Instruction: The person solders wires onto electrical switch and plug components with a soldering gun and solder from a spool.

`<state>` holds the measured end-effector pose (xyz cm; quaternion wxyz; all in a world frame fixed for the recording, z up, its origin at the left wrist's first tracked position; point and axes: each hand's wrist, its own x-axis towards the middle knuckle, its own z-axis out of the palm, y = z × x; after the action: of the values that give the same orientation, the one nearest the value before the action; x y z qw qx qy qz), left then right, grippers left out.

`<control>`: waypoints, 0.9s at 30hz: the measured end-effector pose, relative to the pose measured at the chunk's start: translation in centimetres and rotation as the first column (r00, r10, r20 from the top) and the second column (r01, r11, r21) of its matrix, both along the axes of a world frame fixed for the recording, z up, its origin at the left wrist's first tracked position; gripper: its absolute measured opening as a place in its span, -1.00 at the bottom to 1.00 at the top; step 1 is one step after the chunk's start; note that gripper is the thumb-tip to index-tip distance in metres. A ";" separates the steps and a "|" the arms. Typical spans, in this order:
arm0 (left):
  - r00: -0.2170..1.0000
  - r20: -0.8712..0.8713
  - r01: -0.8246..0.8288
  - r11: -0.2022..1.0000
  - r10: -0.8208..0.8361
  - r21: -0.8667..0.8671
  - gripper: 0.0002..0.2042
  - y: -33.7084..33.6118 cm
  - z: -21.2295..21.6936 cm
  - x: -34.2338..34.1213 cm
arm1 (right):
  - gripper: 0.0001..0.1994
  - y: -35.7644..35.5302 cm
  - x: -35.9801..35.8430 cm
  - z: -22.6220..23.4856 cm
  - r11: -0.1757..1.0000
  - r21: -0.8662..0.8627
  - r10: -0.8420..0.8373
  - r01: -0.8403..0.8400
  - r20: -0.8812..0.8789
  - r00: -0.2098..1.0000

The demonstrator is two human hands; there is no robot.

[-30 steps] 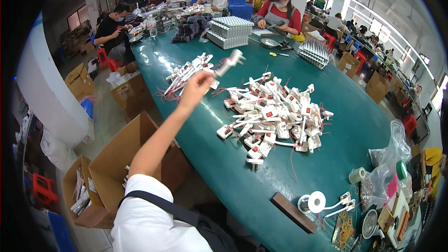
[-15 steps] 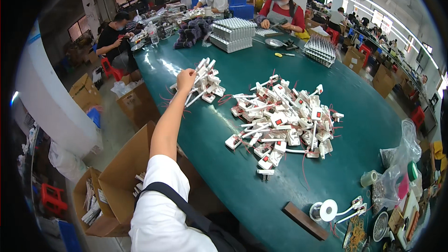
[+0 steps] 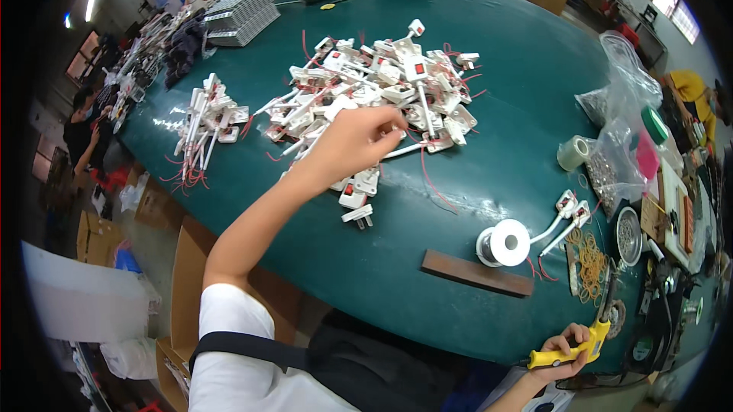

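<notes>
A big pile of white plug parts with red switches and red wires (image 3: 382, 87) lies on the green table (image 3: 534, 53). My left hand (image 3: 355, 141) reaches over its near edge, fingers curled down onto the parts; whether it grips one is hidden. A smaller sorted heap of the same parts (image 3: 205, 123) lies further left. My right hand (image 3: 563, 351) at the lower right edge is closed around a yellow-handled tool (image 3: 580, 347).
A solder spool (image 3: 508, 244), a brown wooden block (image 3: 477, 273) and two white parts (image 3: 569, 213) lie near me. Tape roll (image 3: 573, 152), plastic bags (image 3: 626, 99), rubber bands (image 3: 592, 255) and a metal bowl (image 3: 628, 236) sit right. Cardboard boxes (image 3: 187, 274) stand left; other people work far off.
My left hand has left the small heap at the left and swung right onto the big pile. My view has shifted down and closer to the table.
</notes>
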<state>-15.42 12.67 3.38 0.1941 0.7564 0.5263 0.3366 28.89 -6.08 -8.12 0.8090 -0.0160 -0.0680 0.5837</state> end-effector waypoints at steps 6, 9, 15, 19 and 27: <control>0.801 -0.482 -0.315 0.934 0.356 0.166 -0.59 10.8 -7.4 4.2 | -0.67 -0.4 -0.3 -0.4 1.000 -0.011 -0.019 0.019 -0.005 1.000; 0.827 -0.424 -0.382 0.922 0.369 0.057 -0.66 11.3 -6.8 3.5 | -0.71 -0.4 -0.3 -0.2 0.999 0.002 -0.049 0.049 0.000 0.999; 0.905 0.273 -0.228 0.913 0.327 -0.338 -0.69 8.4 -2.7 1.5 | -0.71 -0.4 0.2 -0.2 0.999 0.017 -0.034 0.035 -0.046 0.998; 0.861 0.460 -0.047 0.933 0.219 -0.356 -0.59 7.1 -2.4 0.1 | -0.69 -0.4 0.3 -0.6 0.999 0.049 -0.011 0.013 -0.032 0.999; 0.739 0.638 -0.090 0.970 0.216 -0.224 -0.76 5.3 -2.0 -0.2 | -0.67 -0.9 0.1 -0.4 0.999 0.032 -0.024 0.025 -0.048 0.999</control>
<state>-15.60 17.97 1.37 0.4050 0.5230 0.5128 0.5473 29.02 -7.00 -8.56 0.8176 0.0106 -0.0580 0.5727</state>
